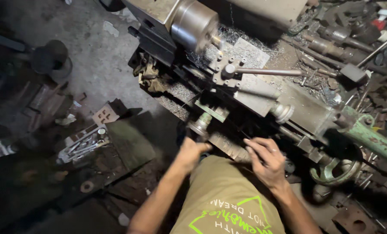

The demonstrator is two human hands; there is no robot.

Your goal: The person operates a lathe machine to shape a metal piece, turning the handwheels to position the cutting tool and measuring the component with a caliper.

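Lathe carriage, both hands at the front controls; work looks mid-way.

Left hand curls shut around the small handwheel on the carriage front; right hand lies half open, fingers spread on the apron, gripping nothing; tool post stands close to the chuck; swarf already lies on the bed, so some cutting appears done; green tailstock wheel to the right, untouched.
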